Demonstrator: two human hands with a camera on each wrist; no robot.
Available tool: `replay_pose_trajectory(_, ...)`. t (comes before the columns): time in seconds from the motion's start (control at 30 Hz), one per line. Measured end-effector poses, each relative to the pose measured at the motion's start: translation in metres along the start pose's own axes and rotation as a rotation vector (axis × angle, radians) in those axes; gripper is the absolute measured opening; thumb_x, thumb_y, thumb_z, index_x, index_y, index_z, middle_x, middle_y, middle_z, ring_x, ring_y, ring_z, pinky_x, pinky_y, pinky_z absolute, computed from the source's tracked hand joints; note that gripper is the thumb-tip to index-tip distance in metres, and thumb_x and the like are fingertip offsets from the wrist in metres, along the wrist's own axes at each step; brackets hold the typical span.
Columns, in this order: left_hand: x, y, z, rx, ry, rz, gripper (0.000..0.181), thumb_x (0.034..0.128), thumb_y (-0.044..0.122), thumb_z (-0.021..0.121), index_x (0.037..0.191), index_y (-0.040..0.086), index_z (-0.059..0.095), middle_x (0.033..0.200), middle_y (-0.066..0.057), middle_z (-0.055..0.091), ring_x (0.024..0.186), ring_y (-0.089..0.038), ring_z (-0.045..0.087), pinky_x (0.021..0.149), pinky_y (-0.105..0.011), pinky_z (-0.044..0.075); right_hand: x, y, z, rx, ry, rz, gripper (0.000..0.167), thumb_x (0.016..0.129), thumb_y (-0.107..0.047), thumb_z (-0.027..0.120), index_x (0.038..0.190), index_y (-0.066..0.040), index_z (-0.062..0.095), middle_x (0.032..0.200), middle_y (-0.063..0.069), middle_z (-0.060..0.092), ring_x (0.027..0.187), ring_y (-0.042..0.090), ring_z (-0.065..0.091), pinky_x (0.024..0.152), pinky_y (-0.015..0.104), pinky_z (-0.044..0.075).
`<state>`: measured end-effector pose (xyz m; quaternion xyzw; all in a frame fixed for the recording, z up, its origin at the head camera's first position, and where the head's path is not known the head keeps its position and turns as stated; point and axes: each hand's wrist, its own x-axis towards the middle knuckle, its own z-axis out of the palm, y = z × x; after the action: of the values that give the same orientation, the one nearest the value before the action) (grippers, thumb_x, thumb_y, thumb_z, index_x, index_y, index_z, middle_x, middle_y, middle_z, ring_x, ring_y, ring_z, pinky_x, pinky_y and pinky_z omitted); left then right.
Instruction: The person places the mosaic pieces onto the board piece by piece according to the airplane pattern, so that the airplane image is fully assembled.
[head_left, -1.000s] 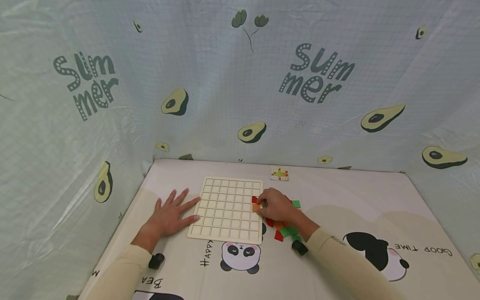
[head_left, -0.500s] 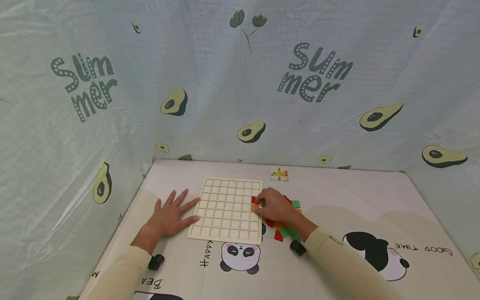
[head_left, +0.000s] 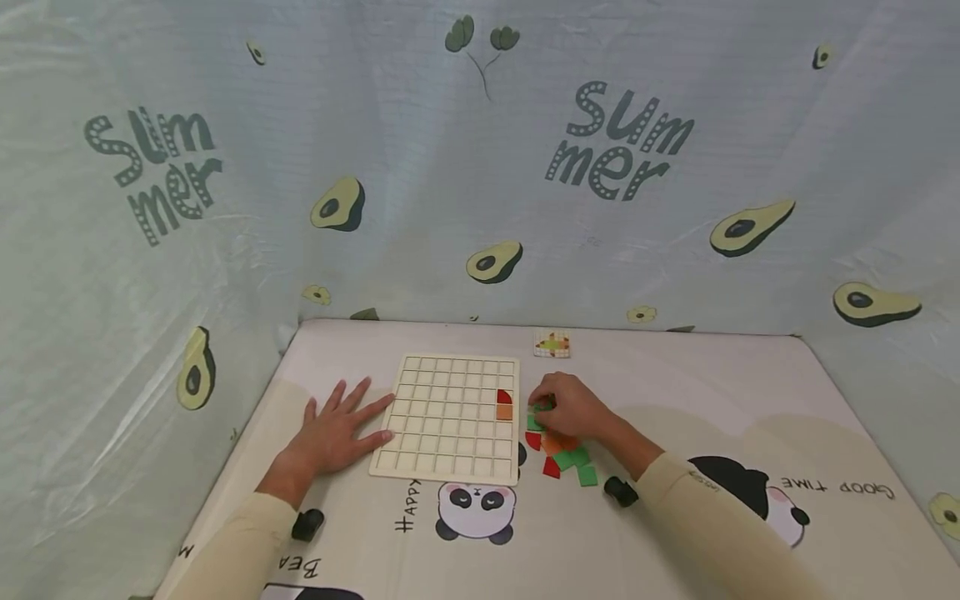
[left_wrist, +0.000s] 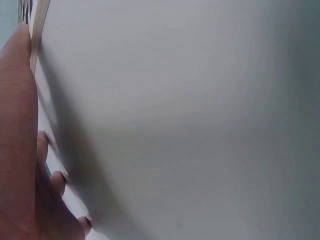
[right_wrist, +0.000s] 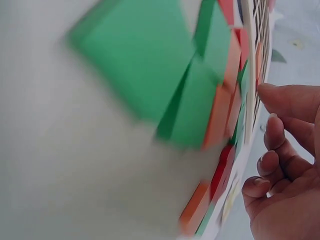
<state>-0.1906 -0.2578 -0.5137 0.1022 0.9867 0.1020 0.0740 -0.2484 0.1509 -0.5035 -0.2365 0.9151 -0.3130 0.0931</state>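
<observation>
A pale square grid board (head_left: 442, 421) lies on the table. In its rightmost column sit a red rounded tile (head_left: 504, 397) and, just below it, an orange square tile (head_left: 504, 412). My left hand (head_left: 330, 435) lies spread at the board's left edge, its thumb and index fingertips touching it. Off the board's right side, my right hand (head_left: 576, 408) hovers over loose tiles, fingers loosely bent above a green tile (head_left: 535, 422). In the right wrist view that hand (right_wrist: 290, 150) shows a gap between thumb and fingers, with nothing visible held. My palm hides part of the pile.
Red, orange and green tiles (head_left: 564, 459) are heaped right of the board. A small pattern card (head_left: 552, 343) lies behind them near the back edge. Black wrist devices (head_left: 620, 492) sit under both forearms. Printed curtains (head_left: 420, 208) rise behind and beside the table.
My right hand has let go of the orange tile, which now lies flat in its cell, and has moved right to the tile pile. My left hand has stayed at the board's edge.
</observation>
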Motion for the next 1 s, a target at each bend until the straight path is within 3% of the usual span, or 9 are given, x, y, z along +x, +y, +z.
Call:
replay_pose_trajectory(0.3, -0.002, 0.000, 0.001, -0.015, 0.004, 0.010, 0.070, 0.0986, 0.067, 0.054, 0.159, 0.032, 0.043, 0.174, -0.015, 0.023, 0.158, -0.055, 0.014, 0.115, -0.086, 0.011, -0.028, 0.033, -0.018, 0.013, 0.022, 0.019, 0.010, 0.086, -0.003, 0.076, 0.094, -0.007, 0.080, 0.083, -0.002, 0.065, 0.080, 0.013, 0.054, 0.071, 0.026, 0.048)
replay_pose_trajectory(0.5, 0.002, -0.002, 0.003, -0.005, 0.005, 0.015, 0.070, 0.0994, 0.066, 0.053, 0.160, 0.033, 0.042, 0.175, -0.015, 0.021, 0.158, -0.055, 0.013, 0.115, -0.086, 0.011, -0.045, 0.043, -0.025, -0.006, 0.019, 0.006, 0.010, 0.086, -0.005, 0.080, 0.095, -0.008, 0.080, 0.079, -0.003, 0.060, 0.078, 0.011, 0.051, 0.068, 0.023, 0.045)
replay_pose_trajectory(0.73, 0.002, -0.001, 0.001, -0.007, -0.003, 0.013, 0.070, 0.0998, 0.066, 0.053, 0.160, 0.033, 0.041, 0.175, -0.015, 0.020, 0.159, -0.055, 0.012, 0.116, -0.085, 0.009, -0.058, 0.035, -0.020, 0.054, -0.002, 0.005, 0.010, 0.086, -0.008, 0.081, 0.095, -0.011, 0.080, 0.086, -0.003, 0.066, 0.085, 0.011, 0.056, 0.072, 0.023, 0.051)
replay_pose_trajectory(1.0, -0.001, 0.003, -0.002, -0.019, 0.003, 0.016, 0.069, 0.1000, 0.063, 0.054, 0.159, 0.031, 0.043, 0.174, -0.016, 0.022, 0.159, -0.054, 0.013, 0.116, -0.084, 0.010, -0.069, 0.014, -0.005, 0.051, -0.020, 0.032, 0.015, 0.084, -0.013, 0.085, 0.099, -0.013, 0.080, 0.095, -0.006, 0.071, 0.094, 0.012, 0.058, 0.075, 0.022, 0.053)
